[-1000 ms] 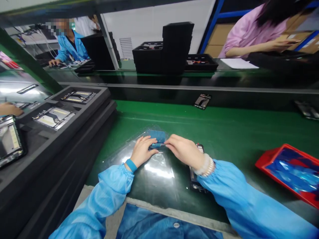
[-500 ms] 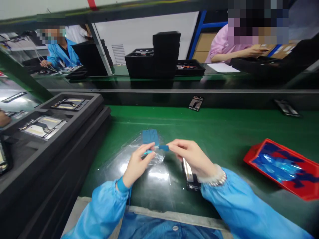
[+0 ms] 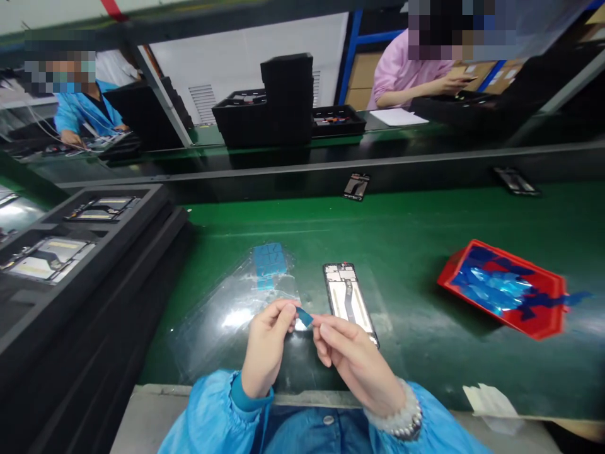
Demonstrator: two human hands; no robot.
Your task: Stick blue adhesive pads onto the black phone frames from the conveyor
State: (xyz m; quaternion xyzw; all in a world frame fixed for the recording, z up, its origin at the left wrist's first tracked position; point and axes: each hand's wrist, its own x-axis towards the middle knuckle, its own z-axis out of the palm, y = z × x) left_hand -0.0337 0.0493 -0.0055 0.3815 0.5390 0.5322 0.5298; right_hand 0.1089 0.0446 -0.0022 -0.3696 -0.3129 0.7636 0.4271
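Because each hand pinches one end between thumb and fingers, the small blue strip point(image 3: 304, 316) is clamped from both sides: the left hand point(image 3: 267, 337) at its left end, the right hand point(image 3: 352, 356) at its right. It is held up over the near middle of the green bench point(image 3: 425, 227). To handle it well, I would grip only the outermost edges, draw it gently level without stretching or creasing, and keep fingertips off its middle. Its long axis slants from far left to near right, one end pointing at each hand; the very tips are hidden under the fingers, and I cannot tell whether either face is sticky.

Just beyond the right hand lies the phone frame point(image 3: 348, 296), flat on the bench, its long axis also running from far left to near right, but more steeply away from the person. Left of it, a clear sheet point(image 3: 203, 334) carries blue film pieces point(image 3: 269, 258) near its far end. Farther right sits a red bin point(image 3: 543, 329) with blue scraps point(image 3: 496, 287); on the left, a foam tray point(image 3: 125, 233) holds phone parts point(image 3: 47, 258).
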